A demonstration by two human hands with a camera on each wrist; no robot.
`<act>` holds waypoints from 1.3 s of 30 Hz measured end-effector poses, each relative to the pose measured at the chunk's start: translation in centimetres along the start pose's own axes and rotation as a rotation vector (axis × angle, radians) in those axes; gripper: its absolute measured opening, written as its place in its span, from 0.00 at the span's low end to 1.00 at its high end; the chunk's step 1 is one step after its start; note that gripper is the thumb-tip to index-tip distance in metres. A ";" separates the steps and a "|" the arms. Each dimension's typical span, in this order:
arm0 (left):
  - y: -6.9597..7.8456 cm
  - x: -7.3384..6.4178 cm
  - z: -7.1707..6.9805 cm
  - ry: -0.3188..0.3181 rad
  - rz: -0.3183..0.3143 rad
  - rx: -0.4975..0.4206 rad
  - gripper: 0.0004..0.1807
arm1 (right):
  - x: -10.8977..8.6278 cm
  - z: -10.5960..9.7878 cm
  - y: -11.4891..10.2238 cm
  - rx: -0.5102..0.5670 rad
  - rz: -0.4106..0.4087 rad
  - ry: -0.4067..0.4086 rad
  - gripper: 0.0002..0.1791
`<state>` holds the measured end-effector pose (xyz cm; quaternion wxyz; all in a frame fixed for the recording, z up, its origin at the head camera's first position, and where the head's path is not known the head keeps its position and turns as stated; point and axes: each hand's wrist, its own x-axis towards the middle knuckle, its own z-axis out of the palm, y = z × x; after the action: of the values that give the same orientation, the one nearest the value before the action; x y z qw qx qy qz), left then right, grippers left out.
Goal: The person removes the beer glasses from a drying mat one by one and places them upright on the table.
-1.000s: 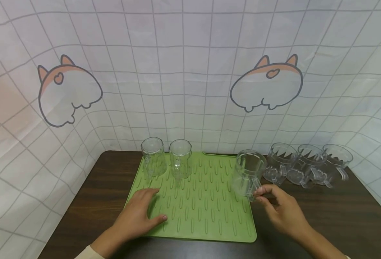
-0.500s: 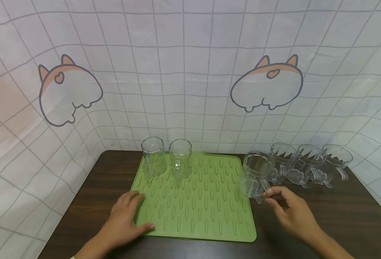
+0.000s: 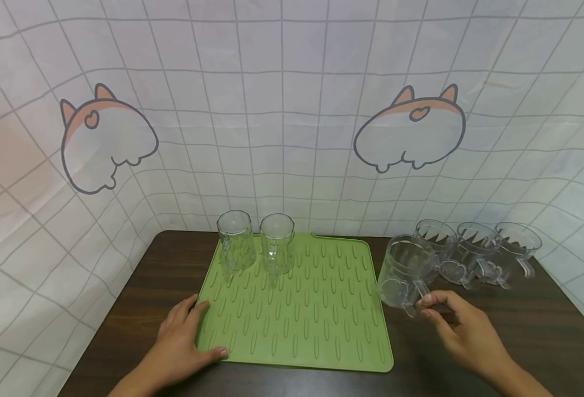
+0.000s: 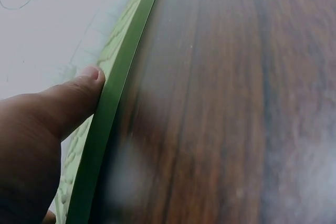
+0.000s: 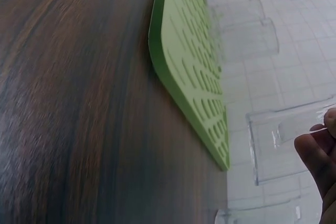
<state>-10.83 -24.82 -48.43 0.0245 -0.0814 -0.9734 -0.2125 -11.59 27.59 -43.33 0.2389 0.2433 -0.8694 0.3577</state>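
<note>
My right hand (image 3: 470, 333) pinches the handle of a clear mug (image 3: 406, 273) between thumb and fingers. The mug leans with its rim to the right, overlapping the right edge of a ribbed green drying mat (image 3: 302, 331) in the head view. In the right wrist view the same mug (image 5: 273, 145) shows only in part. At the mat's front left corner, my left hand (image 3: 175, 344) lies with fingers spread, its thumb at the front edge. The left wrist view shows the thumb (image 4: 79, 95) touching the mat's rim (image 4: 113, 95).
Two clear mugs (image 3: 237, 242) stand side by side at the mat's back left. Three more clear mugs (image 3: 477, 242) form a row on the dark wooden table (image 3: 535, 325) at the back right. A white gridded curtain (image 3: 302, 138) hangs behind the table.
My right hand has carried the mug rightwards from over the mat to its right edge, and the mug leans more. My left hand has slid left to the mat's corner.
</note>
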 end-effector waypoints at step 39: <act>-0.6 -0.3 -0.4 -0.062 -0.043 0.037 0.74 | -3.6 -5.6 2.5 -0.080 0.099 -0.093 0.20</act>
<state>-10.59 -25.61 -48.32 -0.0087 -0.0667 -0.9790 -0.1925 -8.98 34.21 -43.17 0.1897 0.2066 -0.9042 0.3221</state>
